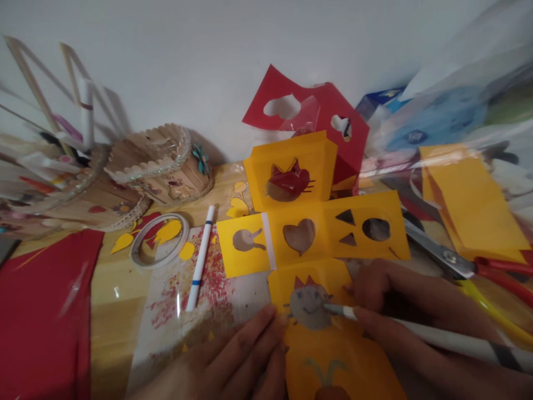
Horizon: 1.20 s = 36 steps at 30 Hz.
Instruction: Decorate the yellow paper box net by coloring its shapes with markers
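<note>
A yellow paper cutout in a cross-shaped layout [287, 222] lies on the table, with heart, cat and other shapes cut through its panels. One lower panel shows a cat face [310, 304] with red ears, drawn eyes, whiskers and a smile. My right hand [416, 322] grips a white marker [441, 336], its tip at the right side of that face. My left hand [237, 355] rests flat at the panel's left edge, fingers stretched out. Below the cat face, the panel's lower part runs out of view.
Left of the cutout lie a capped white marker [201, 258], a tape roll [134, 247], yellow scraps [123, 243] and red paper [50, 311]. Craft-stick baskets [162, 166] stand behind. Scissors [449, 255] lie to the right, and a red paper box [345, 150] leans at the back.
</note>
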Motion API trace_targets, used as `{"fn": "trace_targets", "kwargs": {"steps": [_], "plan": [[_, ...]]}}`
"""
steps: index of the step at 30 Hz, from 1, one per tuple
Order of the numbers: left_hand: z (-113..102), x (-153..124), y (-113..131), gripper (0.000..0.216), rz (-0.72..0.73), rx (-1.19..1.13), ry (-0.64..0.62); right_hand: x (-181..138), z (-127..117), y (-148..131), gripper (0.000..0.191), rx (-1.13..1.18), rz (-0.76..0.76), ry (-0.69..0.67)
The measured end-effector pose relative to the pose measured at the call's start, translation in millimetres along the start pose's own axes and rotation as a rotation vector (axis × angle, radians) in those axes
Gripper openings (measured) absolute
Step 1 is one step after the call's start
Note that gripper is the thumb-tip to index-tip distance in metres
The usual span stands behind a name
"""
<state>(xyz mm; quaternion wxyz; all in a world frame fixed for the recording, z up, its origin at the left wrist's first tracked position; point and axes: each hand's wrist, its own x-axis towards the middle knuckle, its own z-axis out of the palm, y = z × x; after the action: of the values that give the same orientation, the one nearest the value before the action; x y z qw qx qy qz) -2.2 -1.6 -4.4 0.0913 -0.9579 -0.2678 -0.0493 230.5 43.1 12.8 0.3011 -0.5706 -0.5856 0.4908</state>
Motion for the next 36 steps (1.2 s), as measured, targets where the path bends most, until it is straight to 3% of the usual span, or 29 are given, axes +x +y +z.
{"fn": "trace_targets", "kwargs": {"steps": [9,15,21,36], "plan": [[1.1,-3.4,1.3,0.025,0.019,-0.008,-0.036,-0.5,-0.6,0.0,0.020,-0.036,-0.007,-0.012],[2.0,-0.9,-1.3,0.027,0.034,0.017,0.015,-1.3,-0.7,-0.5,0.024,0.035,0.025,-0.009],[1.4,-2.7,1.0,0.026,0.003,-0.006,-0.038,-0.4,-0.2,0.1,0.026,0.026,0.012,-0.023],[3.0,-4.9,1.3,0.027,0.003,-0.031,-0.024,0.3,0.2,-1.0,0.022,-0.010,-0.005,0.039]]}}
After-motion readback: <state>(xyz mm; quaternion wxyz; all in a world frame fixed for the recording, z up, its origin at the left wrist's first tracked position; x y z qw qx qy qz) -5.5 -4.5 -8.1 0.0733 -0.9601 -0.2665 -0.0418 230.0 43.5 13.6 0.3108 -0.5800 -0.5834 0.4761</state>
